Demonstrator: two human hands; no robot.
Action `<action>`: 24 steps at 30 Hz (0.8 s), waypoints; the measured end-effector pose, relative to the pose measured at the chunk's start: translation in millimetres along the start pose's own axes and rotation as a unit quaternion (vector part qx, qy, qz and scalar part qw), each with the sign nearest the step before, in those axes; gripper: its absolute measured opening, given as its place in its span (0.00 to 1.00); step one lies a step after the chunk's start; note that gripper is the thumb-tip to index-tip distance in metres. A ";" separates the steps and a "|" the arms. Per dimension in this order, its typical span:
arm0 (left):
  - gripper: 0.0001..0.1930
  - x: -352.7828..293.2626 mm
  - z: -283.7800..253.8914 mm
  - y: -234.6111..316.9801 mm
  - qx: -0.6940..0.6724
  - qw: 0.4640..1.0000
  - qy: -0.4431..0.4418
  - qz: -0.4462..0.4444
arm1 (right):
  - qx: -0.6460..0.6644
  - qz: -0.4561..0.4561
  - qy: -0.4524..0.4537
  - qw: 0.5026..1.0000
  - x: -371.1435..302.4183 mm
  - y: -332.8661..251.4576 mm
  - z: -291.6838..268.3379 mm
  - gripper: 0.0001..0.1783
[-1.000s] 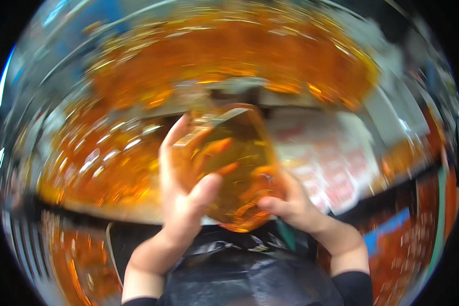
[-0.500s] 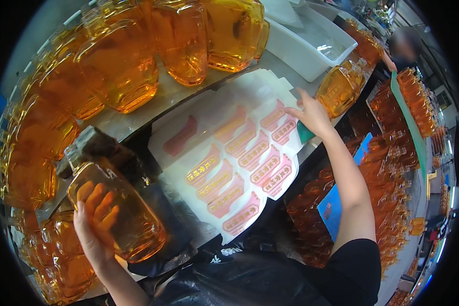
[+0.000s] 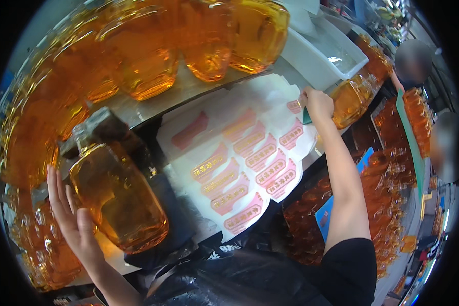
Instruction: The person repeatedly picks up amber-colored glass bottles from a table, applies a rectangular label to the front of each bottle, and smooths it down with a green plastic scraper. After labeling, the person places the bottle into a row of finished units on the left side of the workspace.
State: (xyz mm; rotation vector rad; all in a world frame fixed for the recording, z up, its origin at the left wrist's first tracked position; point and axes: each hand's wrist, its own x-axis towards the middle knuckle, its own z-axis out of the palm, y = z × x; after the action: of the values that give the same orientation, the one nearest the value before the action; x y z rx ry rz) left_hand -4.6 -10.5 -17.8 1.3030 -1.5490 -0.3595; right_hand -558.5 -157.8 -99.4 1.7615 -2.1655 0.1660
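Observation:
A large flat glass bottle of amber liquid (image 3: 120, 199) lies tilted on a dark support, its neck toward a worn grey block (image 3: 106, 125). Beside its left edge is my left hand (image 3: 76, 224), open with fingers stretched out. To the right lies a white sheet (image 3: 188, 171) bearing several pink labels with gold print, such as this label (image 3: 243, 218). At the sheet's far right corner my right hand (image 3: 319, 106) is closed on a flat green piece (image 3: 306, 116), partly hidden by the hand. A pink label (image 3: 294, 106) sits at its fingertips; whether they pinch it, I cannot tell.
Rows of amber bottles (image 3: 148, 61) stand along the far and left sides. A white plastic tub (image 3: 311, 56) is at the back right, with another amber bottle (image 3: 349, 102) near my right hand. More bottles (image 3: 387, 204) fill the right side, where blurred people are visible.
My left hand has moved off the bottle to its left, fingers straightened. My right hand has closed at the sheet's corner. The view has shifted slightly.

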 end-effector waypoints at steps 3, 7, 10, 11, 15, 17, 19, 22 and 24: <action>0.31 -23.5 -3.7 15.5 0.205 0.954 -0.200 0.085 | -0.023 -0.078 0.081 0.993 -26.6 -72.3 -71.2 0.11; 0.40 -57.6 -27.2 29.0 0.155 0.950 -0.250 0.105 | 0.408 -0.207 0.021 0.889 -71.7 -155.7 -182.8 0.04; 0.67 -44.3 -18.3 18.4 0.114 0.979 -0.168 0.018 | 0.628 -0.235 -0.158 0.725 -89.0 -199.7 -252.3 0.01; 0.68 -45.3 -8.3 7.3 0.024 0.988 -0.152 0.023 | 0.643 -0.279 -0.180 0.690 -87.2 -216.4 -256.2 0.01; 0.66 -49.6 -20.9 -3.5 -0.070 0.985 -0.158 -0.026 | 0.537 -0.411 -0.313 0.667 -59.7 -294.4 -261.1 0.06; 0.53 -40.1 -24.2 -4.3 -0.067 0.989 -0.133 0.001 | 0.501 -0.441 -0.306 0.679 -51.6 -320.6 -239.5 0.08; 0.41 -29.3 -19.9 0.0 -0.036 0.993 -0.110 0.032 | 0.511 -0.421 -0.319 0.678 -50.0 -330.2 -231.0 0.09; 0.29 -20.5 -6.8 9.6 0.082 0.991 -0.098 0.026 | 0.306 -0.487 -0.088 0.813 -56.4 -334.7 -239.0 0.08; 0.30 -21.5 -5.1 8.9 0.058 0.993 -0.103 -0.013 | 0.280 -0.482 0.048 0.829 -64.2 -330.6 -235.8 0.11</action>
State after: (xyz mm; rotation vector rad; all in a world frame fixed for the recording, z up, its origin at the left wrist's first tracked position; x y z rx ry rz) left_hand -7.9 13.0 -19.8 1.4125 -1.7474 -0.4374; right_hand -183.2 -100.8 58.5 2.8539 -0.9490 0.6435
